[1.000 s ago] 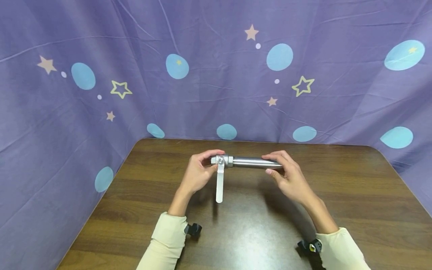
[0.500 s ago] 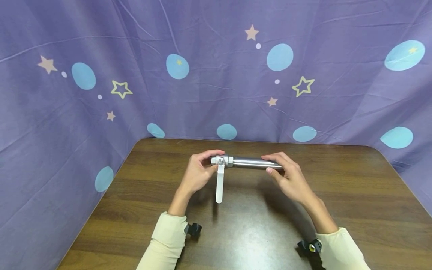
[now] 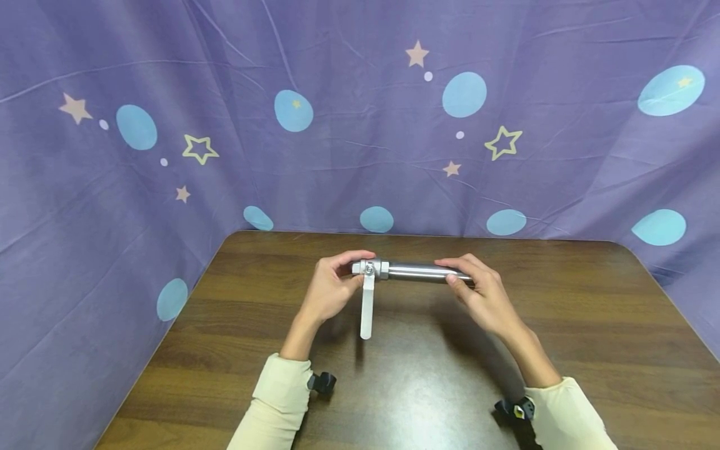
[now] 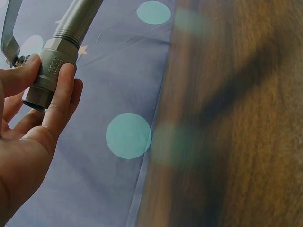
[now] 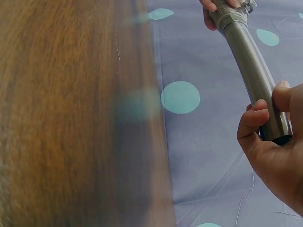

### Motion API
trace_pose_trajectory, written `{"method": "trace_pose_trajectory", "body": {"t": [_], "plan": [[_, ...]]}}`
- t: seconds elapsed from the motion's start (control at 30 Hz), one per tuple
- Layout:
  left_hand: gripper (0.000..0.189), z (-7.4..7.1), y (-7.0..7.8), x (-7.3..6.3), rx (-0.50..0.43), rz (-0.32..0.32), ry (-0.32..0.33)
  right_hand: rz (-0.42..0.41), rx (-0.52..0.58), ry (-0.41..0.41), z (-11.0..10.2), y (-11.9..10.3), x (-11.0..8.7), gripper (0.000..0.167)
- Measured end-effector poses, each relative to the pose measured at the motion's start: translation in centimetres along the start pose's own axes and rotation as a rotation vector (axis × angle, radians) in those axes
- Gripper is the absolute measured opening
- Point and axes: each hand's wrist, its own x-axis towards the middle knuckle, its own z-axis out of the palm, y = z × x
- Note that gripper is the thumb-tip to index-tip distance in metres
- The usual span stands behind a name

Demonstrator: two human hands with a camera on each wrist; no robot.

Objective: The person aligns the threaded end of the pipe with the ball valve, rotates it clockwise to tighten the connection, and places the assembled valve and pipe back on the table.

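Metal valve pipe (image 3: pixel 419 271) ~as b4, R hand (image 3: pixel 488 300) thumb (image 3: pixel 457 284) slightly higher

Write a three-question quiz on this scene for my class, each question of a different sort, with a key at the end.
1. True or false: the right hand holds the pipe.

2. In the head view, which way does the free end of the lever point?
A. Up
B. Right
C. Down

3. Fill in the blank: the left hand grips the ____, the part that bears the lever.

Key:
1. True
2. C
3. valve
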Motion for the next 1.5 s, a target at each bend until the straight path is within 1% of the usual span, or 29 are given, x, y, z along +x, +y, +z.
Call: {"method": "trace_pose_trajectory", "body": {"t": [0.13, 0.27, 0.43, 0.57, 0.63, 0.77, 0.9, 1.17, 1.27, 1.5], "plan": [[0.046, -0.03, 0.05, -0.01, 0.0, 0.002, 0.0, 0.027, 0.017, -0.019, -0.06, -0.09, 0.03, 0.029], [0.046, -0.05, 0.03, -0.05, 0.0, 0.003, 0.001, 0.027, 0.02, -0.022, -0.02, -0.04, 0.06, 0.028], [0.046, -0.06, -0.01, -0.07, -0.003, -0.003, 0.005, -0.013, 0.003, -0.008, 0.15, -0.01, 0.05, 0.032], [0.046, -0.09, 0.01, -0.03, -0.012, 0.003, 0.011, -0.03, -0.014, -0.011, 0.26, -0.07, -0.08, 0.045], [0.046, -0.16, 0.01, -0.01, -0.014, 0.012, 0.02, -0.038, -0.024, -0.016, 0.26, -0.09, -0.15, 0.048], [0.045, -0.29, 0.0, 0.08, -0.01, 0.018, 0.03, -0.083, -0.042, -0.017, 0.21, -0.18, -0.19, 0.044], [0.046, -0.34, -0.03, 0.09, -0.01, 0.011, 0.02, -0.121, -0.045, -0.012, 0.17, -0.15, -0.1, 0.041], [0.045, -0.34, -0.09, 0.02, -0.014, 0.008, 0.017, -0.135, -0.026, 0.009, 0.08, 0.03, -0.03, 0.045], [0.045, -0.36, -0.05, 0.03, -0.016, 0.007, 0.021, -0.132, -0.015, 0.021, 0.11, 0.03, 0.07, 0.045], [0.046, -0.38, 0.03, 0.0, -0.012, 0.008, 0.018, -0.075, 0.039, 0.035, 0.15, -0.03, 0.16, 0.04]]}}
